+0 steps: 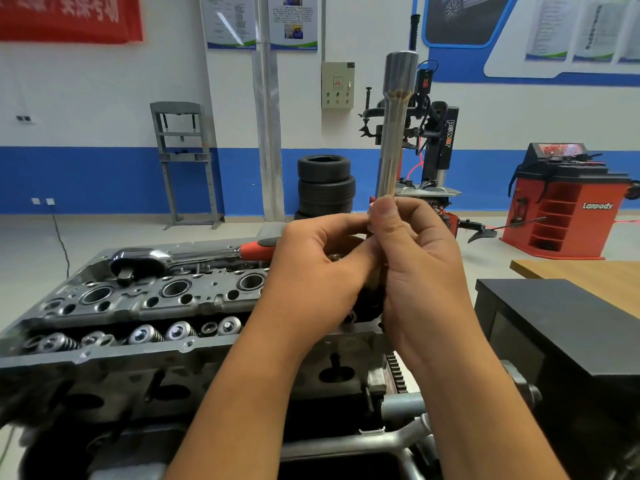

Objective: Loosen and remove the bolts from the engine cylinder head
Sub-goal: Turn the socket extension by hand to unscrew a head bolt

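Observation:
The grey engine cylinder head fills the lower left, with valve springs along its near side. A long steel socket extension stands upright above the head's right end. My right hand grips its lower shaft, thumb on top. My left hand curls against the same spot and pinches something small and brass-coloured there; what it is I cannot tell. A ratchet wrench with a red handle lies flat on the head's far edge.
A black box stands close on the right, with a wooden table behind it. Stacked tyres, a tyre changer, a red wheel balancer and a grey press frame stand by the far wall.

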